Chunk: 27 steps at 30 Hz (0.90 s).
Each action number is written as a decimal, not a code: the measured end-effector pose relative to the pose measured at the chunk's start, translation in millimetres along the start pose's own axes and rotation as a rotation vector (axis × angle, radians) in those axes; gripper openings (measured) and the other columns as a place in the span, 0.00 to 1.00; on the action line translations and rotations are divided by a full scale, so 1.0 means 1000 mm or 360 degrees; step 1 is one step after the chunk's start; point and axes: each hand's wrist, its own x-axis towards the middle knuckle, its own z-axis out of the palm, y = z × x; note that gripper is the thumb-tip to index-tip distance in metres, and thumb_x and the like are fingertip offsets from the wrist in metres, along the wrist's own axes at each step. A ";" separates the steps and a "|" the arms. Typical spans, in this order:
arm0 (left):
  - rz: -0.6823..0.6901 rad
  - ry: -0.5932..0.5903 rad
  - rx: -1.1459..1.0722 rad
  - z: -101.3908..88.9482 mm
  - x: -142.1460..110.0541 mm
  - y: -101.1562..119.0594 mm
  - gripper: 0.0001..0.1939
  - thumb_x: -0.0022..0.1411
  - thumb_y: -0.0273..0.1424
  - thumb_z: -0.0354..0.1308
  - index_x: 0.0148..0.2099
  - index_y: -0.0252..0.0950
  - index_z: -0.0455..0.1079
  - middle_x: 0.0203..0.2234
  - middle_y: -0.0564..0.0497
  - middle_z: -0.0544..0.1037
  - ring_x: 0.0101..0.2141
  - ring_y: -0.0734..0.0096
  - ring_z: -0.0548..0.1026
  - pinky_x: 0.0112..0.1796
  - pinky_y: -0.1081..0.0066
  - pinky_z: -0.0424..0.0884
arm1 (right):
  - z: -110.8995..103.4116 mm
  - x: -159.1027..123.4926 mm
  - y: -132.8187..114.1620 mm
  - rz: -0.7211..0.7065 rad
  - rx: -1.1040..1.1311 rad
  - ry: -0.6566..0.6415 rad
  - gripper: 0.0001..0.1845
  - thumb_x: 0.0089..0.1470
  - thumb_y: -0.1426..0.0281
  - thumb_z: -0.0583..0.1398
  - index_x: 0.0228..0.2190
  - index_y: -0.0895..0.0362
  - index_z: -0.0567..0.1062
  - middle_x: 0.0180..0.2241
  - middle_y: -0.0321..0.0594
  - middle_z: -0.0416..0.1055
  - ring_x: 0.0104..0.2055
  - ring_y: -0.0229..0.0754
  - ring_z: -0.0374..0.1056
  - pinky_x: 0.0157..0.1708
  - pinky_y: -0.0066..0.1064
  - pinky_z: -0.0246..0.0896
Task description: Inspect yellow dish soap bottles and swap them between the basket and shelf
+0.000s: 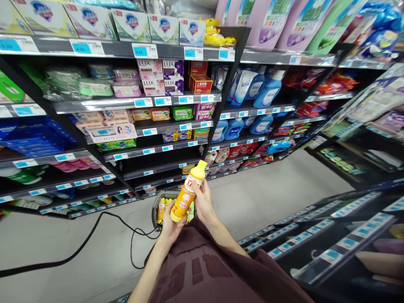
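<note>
An orange cleaner bottle (184, 201) with a yellow cap is tilted in front of my body, its cap pointing up and to the right. My left hand (172, 225) cups its base from below. Near the upper label, my right hand (203, 200) grips it with the thumb across the front. Behind and below the bottle, a grey shopping basket (154, 210) holds several similar yellow-capped bottles (162, 208) and something green and white. The bottle and my hands hide part of the basket.
Shelves ahead carry boxed soaps (160, 78), blue bottles (268, 90) and large purple jugs (268, 23). A black cable (91, 229) runs over the grey floor (271, 185) at left. More shelving with price tags (349, 243) stands close on the right.
</note>
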 end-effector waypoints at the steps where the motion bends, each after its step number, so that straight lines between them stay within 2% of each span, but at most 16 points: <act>1: -0.0001 -0.0006 -0.0007 0.000 0.000 0.000 0.21 0.65 0.42 0.46 0.37 0.29 0.69 0.22 0.44 0.76 0.10 0.79 0.62 0.10 0.81 0.50 | 0.001 0.000 -0.001 0.0008 0.0006 0.0002 0.17 0.55 0.59 0.66 0.38 0.53 0.66 0.34 0.35 0.76 0.33 0.40 0.76 0.33 0.30 0.72; 5: 0.0023 -0.0003 0.0024 0.002 -0.001 0.001 0.20 0.65 0.43 0.47 0.38 0.29 0.69 0.23 0.43 0.77 0.11 0.78 0.63 0.10 0.81 0.50 | 0.003 -0.001 -0.004 0.0038 0.0032 0.0030 0.18 0.54 0.59 0.67 0.39 0.53 0.67 0.35 0.35 0.76 0.33 0.41 0.76 0.31 0.30 0.72; 15: 0.0046 0.0037 0.0113 0.001 0.002 -0.003 0.18 0.64 0.40 0.48 0.39 0.29 0.68 0.24 0.43 0.77 0.11 0.78 0.64 0.10 0.81 0.50 | 0.000 0.001 -0.003 0.0045 0.0034 0.0119 0.19 0.53 0.57 0.67 0.40 0.53 0.68 0.35 0.35 0.76 0.33 0.41 0.77 0.32 0.31 0.72; 27: 0.0063 0.0046 0.0130 -0.001 0.004 -0.004 0.19 0.64 0.42 0.48 0.37 0.30 0.69 0.24 0.43 0.77 0.11 0.79 0.63 0.10 0.81 0.50 | 0.000 0.000 -0.001 0.0061 0.0073 0.0087 0.19 0.53 0.58 0.67 0.40 0.53 0.68 0.36 0.35 0.76 0.34 0.41 0.77 0.33 0.31 0.73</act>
